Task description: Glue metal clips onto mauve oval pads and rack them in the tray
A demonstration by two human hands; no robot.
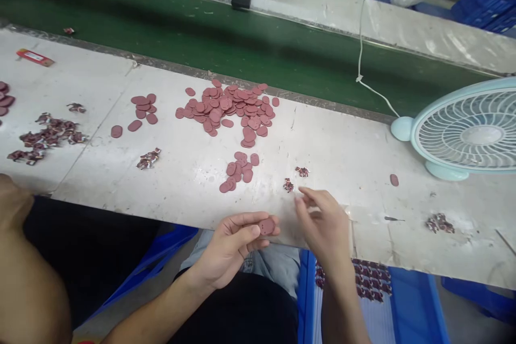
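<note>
My left hand [231,244] holds a small dark-red oval piece [266,226] between thumb and fingers, at the near edge of the white worktable [346,156]. My right hand [322,223] hovers just right of it with its fingers apart and nothing clearly in them. A small patterned clip [288,185] lies on the table just beyond my right fingertips, another [302,171] a little farther. A small cluster of oval pieces [238,171] lies ahead of my left hand, and a large heap [231,109] sits farther back.
A pale blue fan [467,131] lies at the right, its white cord running back over the green conveyor belt [226,43]. Patterned clips are heaped at the left [46,137] and right [439,223]. Blue crates [407,301] stand below. Another person's arm [24,269] is at the left.
</note>
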